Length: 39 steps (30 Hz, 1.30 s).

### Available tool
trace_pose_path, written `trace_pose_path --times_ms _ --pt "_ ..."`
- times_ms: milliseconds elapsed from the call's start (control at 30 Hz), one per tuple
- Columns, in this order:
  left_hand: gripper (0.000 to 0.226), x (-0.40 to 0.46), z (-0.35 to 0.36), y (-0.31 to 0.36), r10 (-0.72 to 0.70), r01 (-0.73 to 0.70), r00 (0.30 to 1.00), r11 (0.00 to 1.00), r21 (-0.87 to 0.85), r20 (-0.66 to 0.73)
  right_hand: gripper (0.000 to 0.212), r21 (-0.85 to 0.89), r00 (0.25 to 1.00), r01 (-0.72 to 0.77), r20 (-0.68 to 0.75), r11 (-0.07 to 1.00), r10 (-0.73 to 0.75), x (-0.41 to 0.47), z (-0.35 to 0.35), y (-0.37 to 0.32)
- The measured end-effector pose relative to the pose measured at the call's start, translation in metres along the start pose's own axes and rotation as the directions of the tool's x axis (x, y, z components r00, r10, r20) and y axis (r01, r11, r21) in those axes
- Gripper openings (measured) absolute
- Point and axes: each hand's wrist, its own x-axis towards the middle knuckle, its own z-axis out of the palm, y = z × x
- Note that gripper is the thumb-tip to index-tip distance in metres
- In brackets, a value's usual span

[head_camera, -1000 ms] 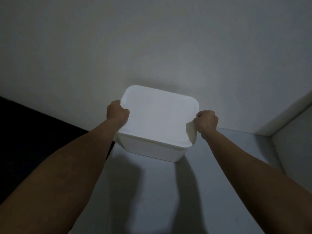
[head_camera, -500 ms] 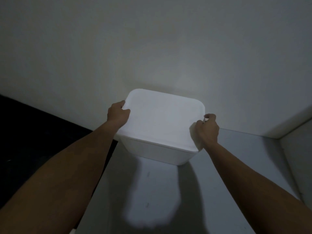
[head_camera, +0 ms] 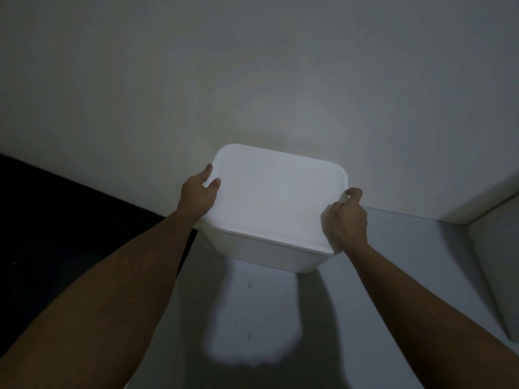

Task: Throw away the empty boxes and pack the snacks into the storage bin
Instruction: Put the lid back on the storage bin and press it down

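A white storage bin (head_camera: 276,197) with its lid on stands on a pale grey shelf top (head_camera: 393,248), close to the wall. My left hand (head_camera: 200,196) grips the lid's left edge, thumb on top and fingers round the side. My right hand (head_camera: 346,217) holds the lid's right edge, fingers curled over the rim near the front corner. What is inside the bin is hidden by the lid. No snacks or boxes show in this view.
A plain white wall (head_camera: 252,80) rises right behind the bin. A dark area (head_camera: 56,220) drops away to the left of the shelf. A pale ledge (head_camera: 491,209) runs along the right side. The light is dim.
The bin has slid a little further back toward the wall. Both hands loosened from tight fists on the lid's sides; the left thumb now lies on top.
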Motion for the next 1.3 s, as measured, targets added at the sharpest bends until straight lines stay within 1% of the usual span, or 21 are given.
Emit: trace_pose_path --times_ms 67,133,200,233,300,333,367,400,433,500,533,567,667,733,800,900,1067,1200,1300 --pt "0.052 0.000 0.003 0.000 0.028 -0.025 0.999 0.998 0.058 -0.046 0.030 -0.094 0.998 0.053 -0.031 0.994 -0.056 -0.002 0.002 -0.001" --pt "0.053 -0.003 0.009 0.001 0.084 -0.062 0.993 0.971 0.231 -0.085 0.034 -0.269 0.985 0.124 -0.081 0.955 -0.151 -0.002 0.005 -0.001" --pt "0.054 -0.006 0.014 0.002 0.168 -0.105 0.981 0.883 0.457 -0.100 0.039 -0.393 0.971 0.178 -0.080 0.902 -0.226 -0.004 0.007 0.000" --pt "0.053 -0.008 0.015 0.002 0.214 -0.123 0.970 0.836 0.534 -0.111 0.038 -0.424 0.960 0.214 -0.077 0.880 -0.271 -0.005 0.006 0.000" --pt "0.047 -0.011 0.015 0.001 0.345 -0.196 0.931 0.744 0.638 -0.116 0.029 -0.463 0.923 0.318 -0.049 0.827 -0.383 -0.006 0.006 0.000" --pt "0.046 -0.012 0.015 0.000 0.404 -0.237 0.909 0.697 0.677 -0.098 0.029 -0.483 0.908 0.368 0.001 0.795 -0.420 -0.007 0.007 0.001" --pt "0.047 -0.013 0.017 -0.001 0.444 -0.272 0.894 0.654 0.706 -0.067 0.034 -0.505 0.896 0.408 0.062 0.760 -0.440 -0.006 0.009 0.001" --pt "0.052 -0.016 0.020 0.002 0.452 -0.292 0.891 0.627 0.723 -0.032 0.042 -0.523 0.893 0.430 0.127 0.736 -0.432 -0.006 0.012 0.002" --pt "0.059 -0.021 0.027 0.007 0.411 -0.281 0.911 0.620 0.732 0.001 0.051 -0.544 0.898 0.430 0.173 0.720 -0.405 -0.006 0.014 0.002" --pt "0.066 -0.035 0.047 0.021 0.295 -0.241 0.954 0.626 0.742 0.061 0.063 -0.577 0.916 0.400 0.215 0.712 -0.340 -0.007 0.017 0.002" --pt "0.066 -0.040 0.058 0.025 0.274 -0.246 0.958 0.632 0.735 0.084 0.066 -0.581 0.921 0.390 0.229 0.714 -0.316 -0.009 0.018 0.002" --pt "0.066 -0.046 0.068 0.029 0.284 -0.262 0.954 0.626 0.735 0.099 0.068 -0.577 0.922 0.387 0.237 0.719 -0.306 -0.010 0.019 0.001" --pt "0.067 -0.060 0.085 0.037 0.299 -0.252 0.951 0.605 0.755 0.077 0.067 -0.559 0.923 0.385 0.229 0.735 -0.309 -0.012 0.019 0.002" --pt "0.068 -0.068 0.092 0.041 0.283 -0.220 0.958 0.621 0.752 0.047 0.064 -0.548 0.926 0.377 0.204 0.746 -0.318 -0.012 0.020 0.004" --pt "0.067 -0.075 0.097 0.045 0.297 -0.210 0.955 0.631 0.747 0.017 0.062 -0.538 0.926 0.375 0.189 0.755 -0.326 -0.013 0.022 0.005" --pt "0.063 -0.077 0.099 0.045 0.296 -0.207 0.955 0.628 0.750 0.016 0.061 -0.525 0.924 0.382 0.188 0.761 -0.334 -0.014 0.022 0.005" --pt "0.061 -0.076 0.094 0.043 0.278 -0.226 0.958 0.590 0.775 0.068 0.061 -0.503 0.923 0.383 0.194 0.774 -0.331 -0.017 0.019 0.003" --pt "0.064 -0.065 0.089 0.040 0.253 -0.278 0.955 0.585 0.762 0.154 0.061 -0.495 0.926 0.379 0.199 0.782 -0.322 -0.019 0.018 0.001" --pt "0.063 -0.048 0.081 0.037 0.266 -0.339 0.938 0.562 0.754 0.224 0.063 -0.497 0.923 0.384 0.216 0.778 -0.318 -0.018 0.017 0.001"
